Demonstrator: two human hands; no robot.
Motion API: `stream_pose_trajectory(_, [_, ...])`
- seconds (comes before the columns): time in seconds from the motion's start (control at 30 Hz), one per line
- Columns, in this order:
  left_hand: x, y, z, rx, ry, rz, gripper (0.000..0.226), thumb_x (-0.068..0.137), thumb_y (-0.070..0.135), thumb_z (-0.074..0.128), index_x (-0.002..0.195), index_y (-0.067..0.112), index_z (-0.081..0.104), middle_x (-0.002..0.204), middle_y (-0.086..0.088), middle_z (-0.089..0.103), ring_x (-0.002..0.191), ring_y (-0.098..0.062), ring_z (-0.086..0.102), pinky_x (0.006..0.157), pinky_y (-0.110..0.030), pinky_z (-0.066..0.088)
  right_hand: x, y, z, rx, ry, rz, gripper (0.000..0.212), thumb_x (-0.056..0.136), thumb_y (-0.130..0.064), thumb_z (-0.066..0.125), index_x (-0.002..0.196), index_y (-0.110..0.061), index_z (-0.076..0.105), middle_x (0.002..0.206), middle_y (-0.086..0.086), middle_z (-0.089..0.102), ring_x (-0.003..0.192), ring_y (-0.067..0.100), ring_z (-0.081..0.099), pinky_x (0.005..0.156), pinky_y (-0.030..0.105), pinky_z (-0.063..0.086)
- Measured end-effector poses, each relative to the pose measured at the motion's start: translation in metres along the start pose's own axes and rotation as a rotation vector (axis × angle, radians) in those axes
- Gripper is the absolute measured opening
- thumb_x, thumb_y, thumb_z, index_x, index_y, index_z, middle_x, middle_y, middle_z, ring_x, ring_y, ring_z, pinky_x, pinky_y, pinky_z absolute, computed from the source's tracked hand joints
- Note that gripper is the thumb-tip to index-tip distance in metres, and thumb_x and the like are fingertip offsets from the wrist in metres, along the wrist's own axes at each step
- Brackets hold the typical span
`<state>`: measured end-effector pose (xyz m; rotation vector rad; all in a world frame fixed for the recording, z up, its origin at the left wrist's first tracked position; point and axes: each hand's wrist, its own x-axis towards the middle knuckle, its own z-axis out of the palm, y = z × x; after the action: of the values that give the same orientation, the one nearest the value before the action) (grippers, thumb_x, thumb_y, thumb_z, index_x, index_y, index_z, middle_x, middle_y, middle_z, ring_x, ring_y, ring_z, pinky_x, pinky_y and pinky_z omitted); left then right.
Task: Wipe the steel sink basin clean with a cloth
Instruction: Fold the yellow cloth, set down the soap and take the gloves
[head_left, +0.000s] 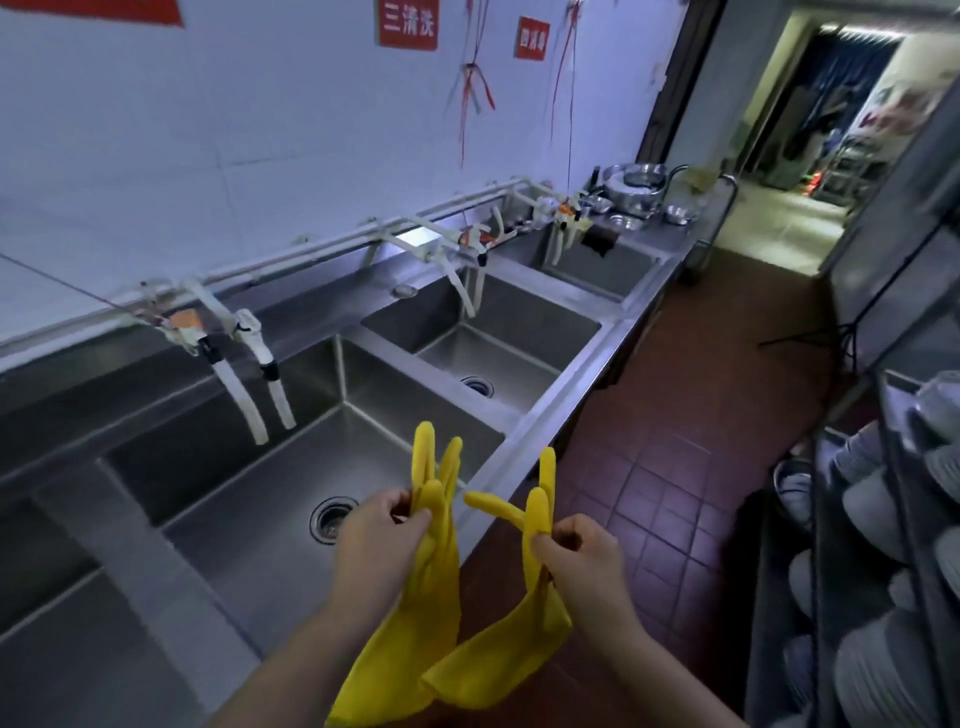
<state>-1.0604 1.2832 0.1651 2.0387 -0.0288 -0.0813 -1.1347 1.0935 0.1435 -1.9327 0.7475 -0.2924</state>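
1. A long steel counter runs along the wall, with several sink basins set into it in a row.
2. The nearest full basin has a round drain in its floor.
3. The next basin has its own drain.
4. A third basin lies beyond it.
5. At the far end of the counter, steel bowls sit stacked and scattered; how many is hard to tell.
6. Right of the counter is a dark red tiled floor.
7. A rack of stacked dishes stands on the floor.
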Motion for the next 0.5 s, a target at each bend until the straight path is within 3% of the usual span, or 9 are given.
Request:
stream_pose_trajectory(0.1, [0.045,0.013,0.028,0.008,-0.090,0.024,0.012,0.082,0.023,0.067,0.081,0.031,0.058,0.065,0.014,0.059,0.063,0.001,0.055,0.053,-0.019,0.040,0.038,-0.002,-0.006,-0.021,0.055,-0.010,0.015,0.070,-0.022,0.069,0.061,-0.020,0.058,0.059,-0.001,0.061,0.063,0.021,0.061,0.061,0.041,0.052])
stream_pose_trajectory(0.23, [0.101,0.037,0.069,0.016,-0.177,0.063,0.004,0.080,0.020,0.067,0.078,0.018,0.065,0.068,0.004,0.064,0.068,-0.015,0.060,0.065,-0.034,0.049,0.092,-0.012,-0.016,-0.021,0.142,0.028,0.013,0.069,-0.017,0.069,0.061,-0.017,0.059,0.058,0.003,0.063,0.063,0.023,0.063,0.060,0.040,0.052])
stream_pose_trajectory(0.4, [0.141,0.066,0.125,-0.036,-0.291,0.111,0.010,0.081,0.016,0.068,0.084,0.025,0.064,0.069,0.014,0.061,0.068,-0.003,0.057,0.067,-0.031,0.049,0.149,-0.017,-0.035,-0.044,0.245,0.045,0.017,0.070,-0.019,0.070,0.060,-0.018,0.057,0.057,-0.002,0.062,0.055,0.009,0.059,0.052,0.028,0.047])
stream_pose_trajectory(0.5, [0.161,0.079,0.163,-0.068,-0.348,0.110,0.007,0.083,0.017,0.067,0.088,0.022,0.066,0.073,0.010,0.063,0.073,-0.009,0.060,0.072,-0.034,0.052,0.182,-0.013,-0.048,-0.041,0.264,0.056,0.016,0.071,-0.020,0.070,0.061,-0.018,0.057,0.059,0.000,0.063,0.057,0.012,0.061,0.054,0.031,0.049])
